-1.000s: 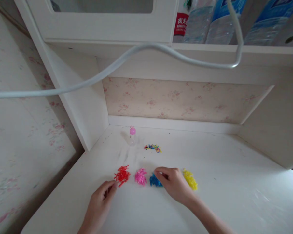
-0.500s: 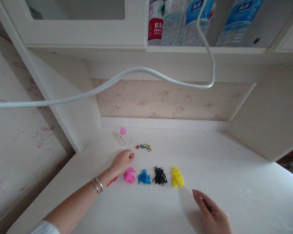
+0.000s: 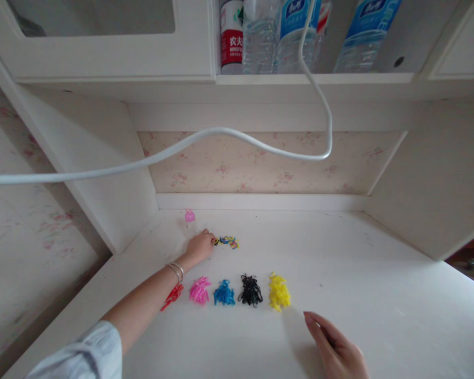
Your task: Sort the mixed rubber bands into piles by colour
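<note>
My left hand (image 3: 200,246) is closed at the left end of a small multicoloured strip of rubber bands (image 3: 229,241) near the back of the white desktop. Its fingertips touch or almost touch that end, and whatever they pinch is hidden. Under and beside my left wrist lie red rubber bands (image 3: 173,296), partly covered. To their right, in a row, are piles of pink (image 3: 199,290), blue (image 3: 224,293), black (image 3: 250,290) and yellow rubber bands (image 3: 279,291). My right hand (image 3: 335,347) hovers at the lower right of the yellow pile, thumb and fingers pinched together; nothing shows clearly between them.
A small clear bottle with a pink top (image 3: 189,217) stands behind my left hand. A white cable (image 3: 221,130) crosses the view above the white desktop (image 3: 339,252). Water bottles (image 3: 258,47) stand on the shelf overhead. Side panels close in the desk left and right.
My left hand has moved back, away from above the red and pink bands to the multicoloured strip. More of the red bands shows. My right hand stays in nearly the same pose; the view has shifted slightly.
</note>
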Demonstrator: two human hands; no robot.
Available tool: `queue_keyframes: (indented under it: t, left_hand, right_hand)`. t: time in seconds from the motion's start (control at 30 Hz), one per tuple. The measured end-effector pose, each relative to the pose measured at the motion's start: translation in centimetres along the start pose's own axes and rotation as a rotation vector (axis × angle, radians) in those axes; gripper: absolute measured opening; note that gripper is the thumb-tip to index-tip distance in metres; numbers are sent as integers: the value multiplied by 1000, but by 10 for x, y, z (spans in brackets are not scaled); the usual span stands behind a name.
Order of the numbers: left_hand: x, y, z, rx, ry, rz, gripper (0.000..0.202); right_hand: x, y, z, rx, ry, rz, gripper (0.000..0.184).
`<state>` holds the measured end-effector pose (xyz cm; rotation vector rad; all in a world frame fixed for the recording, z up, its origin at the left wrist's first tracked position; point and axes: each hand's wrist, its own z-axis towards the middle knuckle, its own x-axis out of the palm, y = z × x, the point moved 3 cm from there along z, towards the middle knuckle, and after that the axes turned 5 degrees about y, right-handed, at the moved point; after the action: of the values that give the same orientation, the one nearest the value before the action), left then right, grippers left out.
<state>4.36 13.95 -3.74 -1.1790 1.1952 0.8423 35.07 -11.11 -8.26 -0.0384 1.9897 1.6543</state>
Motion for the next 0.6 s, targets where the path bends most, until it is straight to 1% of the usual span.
queue_keyframes:
  t: [0.17,0.37,0.47,0.6]
  left_hand:
    - [-3,-2,-3,13,-23,2,28]
    - [-19,0,-10,61,-64,-33,26]
    - [-31,4,-24,101,-106,-59,21]
    - [-45,13,-55,137,-161,-96,21]
  right_hand:
    - [-1,3,-2,-17,-4,41,38]
    - [-1,3,-4,-25,-11,23,39]
    - [0,4,-4,-28,-4,16,39]
    - [1,6,-4,-30,3,6,39]
